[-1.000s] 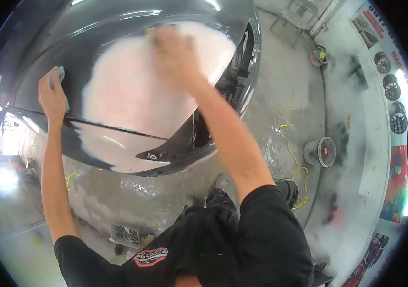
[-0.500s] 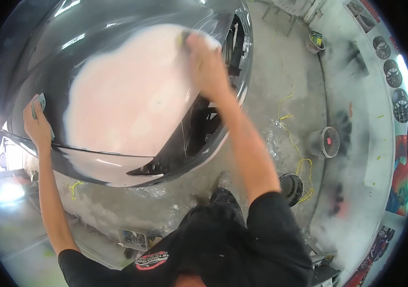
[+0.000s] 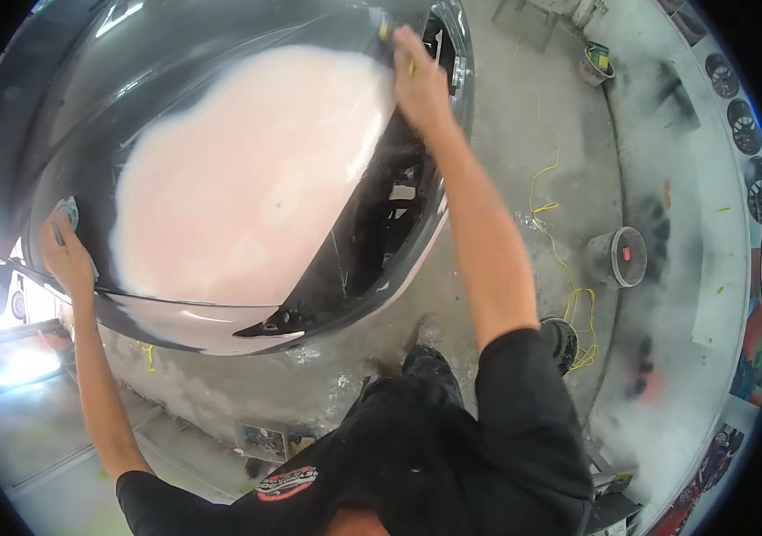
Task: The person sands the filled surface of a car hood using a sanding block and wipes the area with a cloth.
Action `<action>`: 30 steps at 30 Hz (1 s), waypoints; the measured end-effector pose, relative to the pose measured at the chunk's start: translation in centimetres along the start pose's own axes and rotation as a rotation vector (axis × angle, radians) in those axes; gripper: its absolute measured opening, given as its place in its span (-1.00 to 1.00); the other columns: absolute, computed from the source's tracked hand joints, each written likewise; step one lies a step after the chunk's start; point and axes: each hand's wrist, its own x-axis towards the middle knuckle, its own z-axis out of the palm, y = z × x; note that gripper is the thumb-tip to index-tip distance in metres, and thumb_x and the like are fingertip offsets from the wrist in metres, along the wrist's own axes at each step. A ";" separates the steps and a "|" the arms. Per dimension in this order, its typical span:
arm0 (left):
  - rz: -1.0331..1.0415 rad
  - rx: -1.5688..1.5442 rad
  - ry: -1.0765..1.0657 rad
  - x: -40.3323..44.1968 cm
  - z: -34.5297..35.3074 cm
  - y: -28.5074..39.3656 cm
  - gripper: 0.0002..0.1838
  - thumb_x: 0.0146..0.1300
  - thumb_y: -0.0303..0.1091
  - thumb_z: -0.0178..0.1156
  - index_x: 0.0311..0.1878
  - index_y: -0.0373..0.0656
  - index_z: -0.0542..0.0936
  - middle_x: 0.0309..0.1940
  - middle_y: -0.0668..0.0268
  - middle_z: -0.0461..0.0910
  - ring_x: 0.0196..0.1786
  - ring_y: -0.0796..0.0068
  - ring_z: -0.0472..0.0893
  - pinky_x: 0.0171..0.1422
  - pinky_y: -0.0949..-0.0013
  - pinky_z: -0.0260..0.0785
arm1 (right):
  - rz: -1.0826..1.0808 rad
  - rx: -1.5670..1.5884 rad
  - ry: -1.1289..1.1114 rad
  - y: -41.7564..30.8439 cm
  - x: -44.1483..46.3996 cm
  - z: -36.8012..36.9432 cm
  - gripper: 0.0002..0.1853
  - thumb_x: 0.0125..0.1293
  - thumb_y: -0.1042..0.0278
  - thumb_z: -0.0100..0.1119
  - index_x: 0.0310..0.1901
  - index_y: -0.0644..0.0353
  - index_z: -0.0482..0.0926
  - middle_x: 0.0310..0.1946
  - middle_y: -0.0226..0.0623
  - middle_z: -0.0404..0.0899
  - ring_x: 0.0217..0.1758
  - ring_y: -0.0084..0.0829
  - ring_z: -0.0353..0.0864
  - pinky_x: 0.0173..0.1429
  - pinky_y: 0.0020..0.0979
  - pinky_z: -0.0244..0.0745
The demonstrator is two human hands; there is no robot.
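A dark car hood (image 3: 68, 134) bears a large pale pink-white patch (image 3: 229, 179), which also covers part of the fender below the seam. My left hand (image 3: 68, 257) rests at the hood's left side, its fingers round a grey-green cloth (image 3: 72, 213). At the hood's front edge, beyond the patch's upper right corner, my right hand (image 3: 421, 85) grips a small yellowish and dark block (image 3: 385, 29). The block touches the dark paint, where a whitish smear shows. Beneath my right forearm lies the open headlight cavity (image 3: 390, 201).
On the wet concrete floor (image 3: 497, 179) to the right stand a bucket (image 3: 618, 257), a smaller pot (image 3: 595, 64) and a black container (image 3: 560, 346), with a yellow cord (image 3: 588, 326) among them. A stained wall (image 3: 685, 268) runs along the right. A box (image 3: 262, 441) sits near my body.
My right hand has moved right and up with the block, from the pale patch to the dark front edge. My left hand still holds the cloth and appears lower, as the view has shifted.
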 end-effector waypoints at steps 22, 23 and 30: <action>0.047 0.069 -0.013 0.2 0.0 -0.1 -0.60 0.65 -0.17 0.00 0.19 -0.25 0.68 0.12 0.05 0.69 0.18 0.15 0.67 0.31 0.19 0.48 | -0.161 -0.118 -0.078 -5.9 -11.1 -0.4 -0.38 0.46 0.21 0.20 0.50 0.12 0.37 0.59 -0.02 0.23 0.67 0.01 0.18 0.59 0.37 0.06; 0.020 0.053 -0.013 0.0 0.1 0.0 -0.60 0.65 -0.16 0.00 0.19 -0.25 0.68 0.12 0.04 0.69 0.18 0.14 0.66 0.32 0.19 0.47 | -0.188 -0.140 -0.132 -5.4 -11.1 -1.1 -0.36 0.44 0.21 0.22 0.51 0.12 0.35 0.59 -0.04 0.25 0.66 0.01 0.19 0.59 0.40 0.04; 0.005 0.238 0.001 0.5 0.7 -5.1 -0.55 0.60 -0.09 0.02 0.22 -0.23 0.68 0.15 0.00 0.68 0.24 -0.01 0.61 0.40 0.12 0.38 | 0.106 -0.081 0.000 2.9 2.1 1.6 -0.29 0.63 -0.02 -0.08 0.62 0.22 0.11 0.68 0.02 -0.03 0.75 0.01 -0.09 0.66 0.33 -0.18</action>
